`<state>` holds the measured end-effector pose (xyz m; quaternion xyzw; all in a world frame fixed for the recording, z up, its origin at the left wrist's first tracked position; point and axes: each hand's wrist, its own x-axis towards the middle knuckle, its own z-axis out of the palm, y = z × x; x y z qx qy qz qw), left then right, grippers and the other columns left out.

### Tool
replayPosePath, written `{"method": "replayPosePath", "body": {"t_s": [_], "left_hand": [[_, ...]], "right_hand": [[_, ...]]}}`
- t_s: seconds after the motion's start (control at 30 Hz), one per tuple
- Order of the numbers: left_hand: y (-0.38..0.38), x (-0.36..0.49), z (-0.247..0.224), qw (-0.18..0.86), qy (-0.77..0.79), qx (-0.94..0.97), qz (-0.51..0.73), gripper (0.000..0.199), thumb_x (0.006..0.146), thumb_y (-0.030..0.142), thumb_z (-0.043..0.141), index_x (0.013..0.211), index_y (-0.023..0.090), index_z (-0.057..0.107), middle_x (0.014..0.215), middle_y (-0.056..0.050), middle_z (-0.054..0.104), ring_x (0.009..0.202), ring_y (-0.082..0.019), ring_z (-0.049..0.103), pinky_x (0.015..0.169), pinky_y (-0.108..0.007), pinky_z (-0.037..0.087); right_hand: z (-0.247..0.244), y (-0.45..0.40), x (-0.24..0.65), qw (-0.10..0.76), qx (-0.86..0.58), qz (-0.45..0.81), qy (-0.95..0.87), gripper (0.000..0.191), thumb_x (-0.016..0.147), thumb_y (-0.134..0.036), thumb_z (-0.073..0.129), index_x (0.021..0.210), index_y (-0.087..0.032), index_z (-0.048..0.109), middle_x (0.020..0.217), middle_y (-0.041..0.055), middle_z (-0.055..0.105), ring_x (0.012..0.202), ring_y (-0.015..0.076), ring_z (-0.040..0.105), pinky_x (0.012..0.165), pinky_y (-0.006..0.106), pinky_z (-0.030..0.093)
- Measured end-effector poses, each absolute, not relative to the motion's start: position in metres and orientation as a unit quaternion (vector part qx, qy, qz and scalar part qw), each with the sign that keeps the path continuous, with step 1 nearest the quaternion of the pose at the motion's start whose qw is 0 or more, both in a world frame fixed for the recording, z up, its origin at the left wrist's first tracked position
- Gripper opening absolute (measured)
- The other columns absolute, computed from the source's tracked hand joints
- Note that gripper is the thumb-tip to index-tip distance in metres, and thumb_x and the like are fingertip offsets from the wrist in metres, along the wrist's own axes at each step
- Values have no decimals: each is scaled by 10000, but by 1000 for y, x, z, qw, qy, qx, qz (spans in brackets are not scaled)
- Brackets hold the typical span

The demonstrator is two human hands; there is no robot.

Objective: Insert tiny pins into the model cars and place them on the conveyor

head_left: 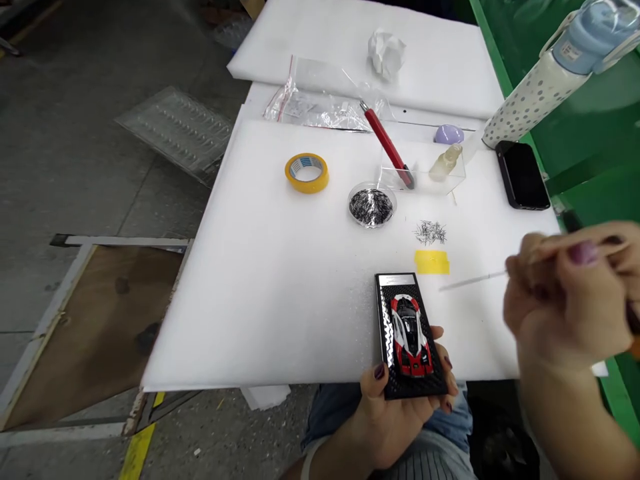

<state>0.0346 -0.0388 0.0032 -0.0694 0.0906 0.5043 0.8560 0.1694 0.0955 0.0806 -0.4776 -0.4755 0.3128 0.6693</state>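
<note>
My left hand (pixel 395 420) is closed around the lower end of a black textured display base (pixel 385 333), tilted up over the table's front edge. On the base sits a red, white and black model car (pixel 411 337). To the right, my right hand (pixel 565 300) is raised and blurred, its fingers pinching a thin pale rod (pixel 473 281) that points left over the table. Beyond the base lie a yellow tape piece (pixel 432 262) and a loose pile of fine black pins or wires (pixel 431 232). More of these fill a round clear dish (pixel 371 206).
A yellow tape roll (pixel 307 173), a red pen-like tool (pixel 387 147) leaning on a clear box (pixel 420 180), and a small bottle (pixel 446 162) lie farther back. A phone (pixel 523 175) and a dotted flask (pixel 540 93) stand along the right, by a green wall.
</note>
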Motion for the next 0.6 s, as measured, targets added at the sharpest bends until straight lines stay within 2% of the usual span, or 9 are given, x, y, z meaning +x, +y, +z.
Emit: {"method": "replayPosePath", "body": {"t_s": [0.1,0.17,0.33,0.6], "left_hand": [[-38,34,4,857,95,-61,503,666,795,594,786,1294,158,721,1012,-62,666,848,-150,652,734,-231,513],[-38,34,5,859,102,-61,499,672,778,597,795,1286,163,725,1000,-63,663,835,-157,643,721,-235,506],[-38,34,5,858,119,-68,495,700,750,612,813,1275,156,728,993,-71,669,826,-167,640,709,-244,501],[-37,33,6,856,90,-70,503,662,810,566,787,1313,143,709,1024,-61,692,871,-148,687,751,-220,534]], "right_hand": [[65,72,151,666,-433,397,-460,188,781,-241,815,643,-206,693,473,-30,514,392,84,291,381,255,178],[58,67,145,641,-449,441,-439,207,786,-245,833,642,-196,693,498,-24,532,408,75,307,389,249,203],[51,65,148,631,-467,453,-422,214,801,-260,849,674,-197,689,559,-23,565,437,68,349,443,250,301],[51,63,146,631,-468,456,-418,207,783,-268,868,678,-193,705,548,-18,576,434,70,351,438,248,294]]}}
